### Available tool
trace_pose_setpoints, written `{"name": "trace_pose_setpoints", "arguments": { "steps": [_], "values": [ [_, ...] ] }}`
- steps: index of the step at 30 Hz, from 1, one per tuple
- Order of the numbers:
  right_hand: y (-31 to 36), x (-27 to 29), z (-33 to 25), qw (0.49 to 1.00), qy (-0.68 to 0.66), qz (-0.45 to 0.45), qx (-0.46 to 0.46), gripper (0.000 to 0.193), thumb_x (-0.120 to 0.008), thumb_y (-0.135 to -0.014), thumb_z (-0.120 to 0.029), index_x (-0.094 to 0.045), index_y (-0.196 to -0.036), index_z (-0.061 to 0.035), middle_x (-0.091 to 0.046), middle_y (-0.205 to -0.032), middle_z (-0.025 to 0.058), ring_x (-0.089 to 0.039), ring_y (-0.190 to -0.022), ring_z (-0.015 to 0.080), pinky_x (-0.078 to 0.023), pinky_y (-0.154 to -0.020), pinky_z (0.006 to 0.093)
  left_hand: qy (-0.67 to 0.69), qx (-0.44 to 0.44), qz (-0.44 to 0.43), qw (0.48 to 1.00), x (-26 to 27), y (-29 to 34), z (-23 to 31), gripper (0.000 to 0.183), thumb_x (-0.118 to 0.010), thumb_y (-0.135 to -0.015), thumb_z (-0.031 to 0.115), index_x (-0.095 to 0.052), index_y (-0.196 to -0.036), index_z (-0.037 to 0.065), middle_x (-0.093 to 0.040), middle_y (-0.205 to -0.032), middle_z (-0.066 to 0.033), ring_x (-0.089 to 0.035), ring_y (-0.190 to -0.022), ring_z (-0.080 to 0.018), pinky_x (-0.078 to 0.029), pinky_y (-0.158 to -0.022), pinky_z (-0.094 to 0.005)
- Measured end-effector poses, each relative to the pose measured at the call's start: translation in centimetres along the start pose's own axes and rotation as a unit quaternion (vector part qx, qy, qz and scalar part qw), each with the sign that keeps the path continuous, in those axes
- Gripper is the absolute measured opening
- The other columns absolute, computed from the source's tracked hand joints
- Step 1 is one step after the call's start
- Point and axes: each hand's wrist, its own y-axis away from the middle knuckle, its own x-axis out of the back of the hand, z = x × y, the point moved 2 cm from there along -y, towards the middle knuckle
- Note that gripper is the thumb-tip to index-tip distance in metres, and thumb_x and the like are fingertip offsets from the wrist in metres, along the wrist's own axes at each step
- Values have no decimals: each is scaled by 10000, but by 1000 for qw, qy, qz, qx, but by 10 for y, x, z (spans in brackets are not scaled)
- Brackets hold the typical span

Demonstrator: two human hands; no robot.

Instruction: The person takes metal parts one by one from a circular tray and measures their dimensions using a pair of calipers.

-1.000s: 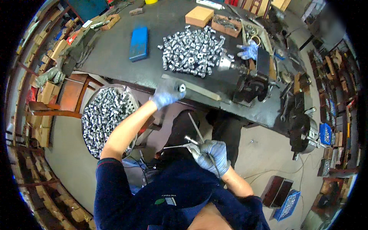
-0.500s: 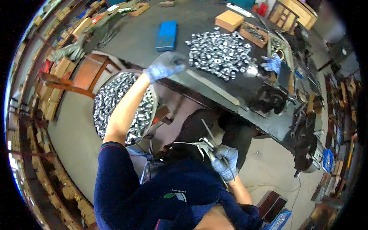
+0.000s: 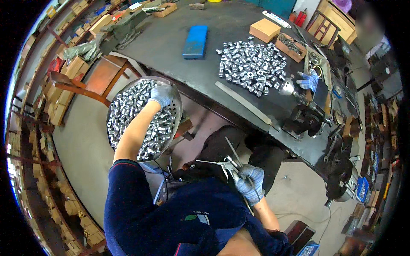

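The left hand (image 3: pixel 161 94) is resting among metal fittings (image 3: pixel 128 106) in the basin (image 3: pixel 178 112), its grip unclear; the right hand (image 3: pixel 250 182) is gripping a thin rod (image 3: pixel 232 149). Another heap (image 3: pixel 252 68) is lying on the bench (image 3: pixel 164 51), seemingly leaving work partway.

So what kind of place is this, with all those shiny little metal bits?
Probably a metal workshop: there's a heap of small metal parts on a dark workbench, and a big round pan filled with more metal pieces.
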Motion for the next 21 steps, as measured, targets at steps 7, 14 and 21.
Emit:
{"name": "trace_pose_setpoints", "arguments": {
  "steps": [7, 14, 21],
  "values": [
    [7, 6, 5, 999, -31, 31, -21, 263, -684, -688, -16, -458, -559, -57, -451, -528, 85, -439, -465, 208, -362, -471, 301, 59, -16, 85, 994, 24, 18, 9, 286, -568, -760, 296, -663, -865, 48, -664, -876, -179, -644, -868, -321, -499, -770, -416],
    [-10, -1, -3, 1000, 8, 4, 13, 362, -728, -665, -103, -400, -513, -95, -434, -507, 106, -453, -433, 263, -353, -428, 318, 730, -133, -151, 654, 59, 136, 82, 330, -632, -804, 259, -611, -978, -20, -635, -773, -82, -623, -719, -167, -506, -646, -291],
    [-9, 0, -5, 997, 70, -12, -12, 360, -769, -674, -216, -473, -512, -91, -493, -526, 123, -530, -488, 300, -456, -509, 336, 834, -85, -332, 433, 27, 178, 153, 394, -532, -883, 297, -592, -1058, -50, -639, -739, -117, -644, -599, -225, -522, -472, -274]
  ]
}}
